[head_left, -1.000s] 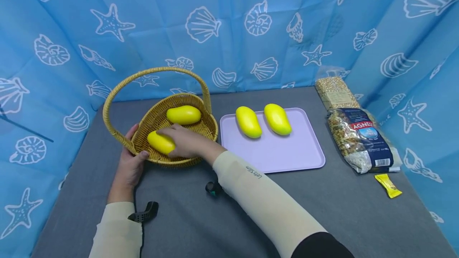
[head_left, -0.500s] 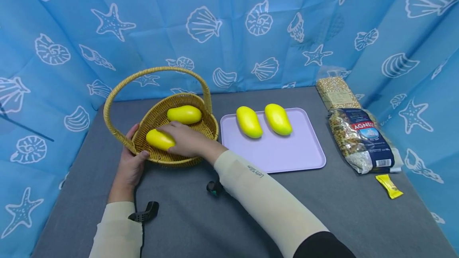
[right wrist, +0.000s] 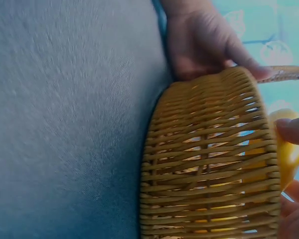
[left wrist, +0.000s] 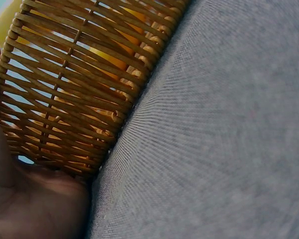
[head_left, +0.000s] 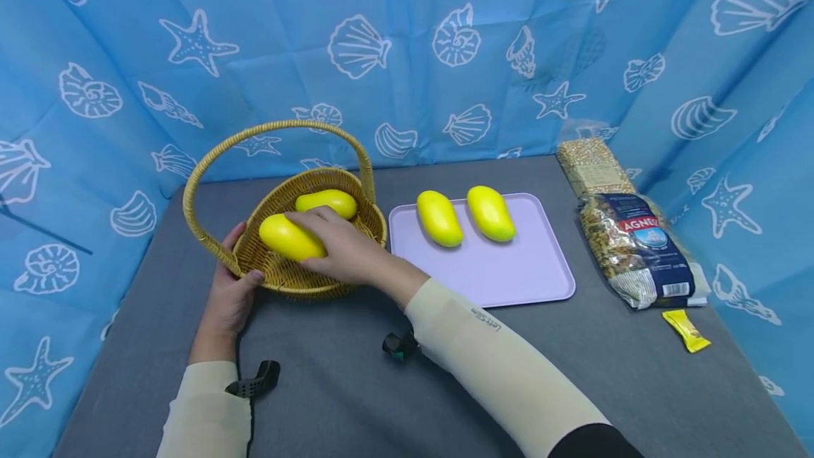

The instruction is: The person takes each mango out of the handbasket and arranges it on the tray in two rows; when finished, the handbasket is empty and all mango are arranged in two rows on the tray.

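A wicker basket (head_left: 305, 291) with a tall arched handle stands at the left of the table. My left hand (head_left: 232, 297) grips its left rim near the handle's foot, thumb on the near side; the left wrist view shows the palm (left wrist: 37, 199) against the woven wall (left wrist: 74, 84). My right hand (head_left: 340, 242) holds a yellow mango (head_left: 290, 237) over the basket's near part, with fingers curled over it. In the right wrist view that mango (right wrist: 289, 154) shows above the rim. Another mango (head_left: 331, 201) lies inside at the back, partly hidden by the held one and my hand.
Right of the basket, a lilac tray (head_left: 496, 281) bears two mangoes (head_left: 439, 218). Farther right lie a bag of grains (head_left: 594, 165), a larger labelled bag (head_left: 642, 249) and a small yellow packet (head_left: 686, 331). A blue patterned curtain (head_left: 432, 55) hangs behind the table.
My right hand has lifted the held mango from the basket's floor and drawn slightly to the right. The left hand keeps its grip on the rim.
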`<state>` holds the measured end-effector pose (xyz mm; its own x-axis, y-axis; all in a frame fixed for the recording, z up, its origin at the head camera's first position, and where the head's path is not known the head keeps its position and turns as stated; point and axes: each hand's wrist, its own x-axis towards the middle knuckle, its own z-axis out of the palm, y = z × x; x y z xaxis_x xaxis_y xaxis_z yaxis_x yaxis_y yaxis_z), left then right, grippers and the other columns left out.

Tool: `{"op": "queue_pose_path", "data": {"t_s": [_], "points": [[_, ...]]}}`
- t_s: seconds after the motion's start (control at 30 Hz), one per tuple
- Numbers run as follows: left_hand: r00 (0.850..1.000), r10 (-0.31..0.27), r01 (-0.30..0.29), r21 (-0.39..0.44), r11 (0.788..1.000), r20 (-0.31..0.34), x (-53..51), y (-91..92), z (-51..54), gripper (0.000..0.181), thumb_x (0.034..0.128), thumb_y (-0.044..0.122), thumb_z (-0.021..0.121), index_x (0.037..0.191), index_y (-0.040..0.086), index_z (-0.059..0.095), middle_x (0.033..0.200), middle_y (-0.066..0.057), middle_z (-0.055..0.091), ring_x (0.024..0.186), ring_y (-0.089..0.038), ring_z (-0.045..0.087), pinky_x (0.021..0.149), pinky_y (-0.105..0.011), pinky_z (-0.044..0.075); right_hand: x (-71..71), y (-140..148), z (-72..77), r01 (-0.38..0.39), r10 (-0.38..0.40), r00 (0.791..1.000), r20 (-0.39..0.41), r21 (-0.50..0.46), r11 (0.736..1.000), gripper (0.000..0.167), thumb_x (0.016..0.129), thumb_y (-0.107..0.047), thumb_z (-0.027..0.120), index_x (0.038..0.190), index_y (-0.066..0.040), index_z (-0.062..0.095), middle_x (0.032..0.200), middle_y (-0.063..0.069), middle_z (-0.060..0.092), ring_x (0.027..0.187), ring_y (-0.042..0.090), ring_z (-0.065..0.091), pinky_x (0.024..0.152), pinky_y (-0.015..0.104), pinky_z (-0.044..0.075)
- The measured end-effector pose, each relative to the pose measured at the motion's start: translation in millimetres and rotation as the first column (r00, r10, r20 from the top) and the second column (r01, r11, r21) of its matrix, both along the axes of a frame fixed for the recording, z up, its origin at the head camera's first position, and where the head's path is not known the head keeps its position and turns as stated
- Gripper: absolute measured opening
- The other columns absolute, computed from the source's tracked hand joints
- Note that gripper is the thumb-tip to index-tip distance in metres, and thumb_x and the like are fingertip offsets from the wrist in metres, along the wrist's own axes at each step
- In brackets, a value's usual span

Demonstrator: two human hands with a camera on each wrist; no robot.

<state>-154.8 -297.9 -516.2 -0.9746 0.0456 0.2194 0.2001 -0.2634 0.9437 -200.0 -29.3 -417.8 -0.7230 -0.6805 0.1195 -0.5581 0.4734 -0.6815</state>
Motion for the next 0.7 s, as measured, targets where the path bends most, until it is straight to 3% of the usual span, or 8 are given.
{"op": "queue_pose_path", "data": {"t_s": [0.17, 0.4, 0.7], "points": [[0.999, 0.022, -0.022, -0.001, 1.0, 0.025, 0.4, 2.3, 1.2, 0.079, 0.107, 0.003, 0.07, 0.173, 0.018, 0.03, 0.162, -0.016, 0.043, 0.14, -0.03, 0.049, 0.108, -0.032, 0.051, 12.0, 16, 4.9, 0.022, -0.02, 1.0, 0.017, -0.117, 0.993, 0.077, 0.105, -0.028, 0.079, 0.171, -0.022, 0.039, 0.165, 0.005, 0.043, 0.139, 0.013, 0.046, 0.115, 0.033, 0.039], [0.999, 0.035, -0.035, 0.009, 0.999, 0.028, 1.6, 0.5, 1.7, 0.081, 0.1058, 0.001, 0.071, 0.173, 0.015, 0.028, 0.166, -0.023, 0.035, 0.142, -0.034, 0.046, 0.109, -0.032, 0.049, 30.2, 37, 10.8, 0.04, -0.047, 0.999, -0.022, -0.241, 0.97, 0.076, 0.102, -0.025, 0.081, 0.168, -0.02, 0.043, 0.159, 0.004, 0.047, 0.134, 0.016, 0.049, 0.11, 0.037, 0.045], [0.999, 0.028, -0.029, 0.024, 0.999, 0.019, 0.7, 1.5, 1.4, 0.083, 0.1049, -0.003, 0.071, 0.173, 0.014, 0.028, 0.169, -0.025, 0.032, 0.147, -0.036, 0.043, 0.11, -0.033, 0.046, 51.2, 80, -1.5, 0.115, -0.142, 0.989, -0.043, -0.377, 0.919, 0.076, 0.099, -0.016, 0.083, 0.165, -0.013, 0.046, 0.155, 0.01, 0.049, 0.126, 0.021, 0.053, 0.098, 0.04, 0.051]]}}
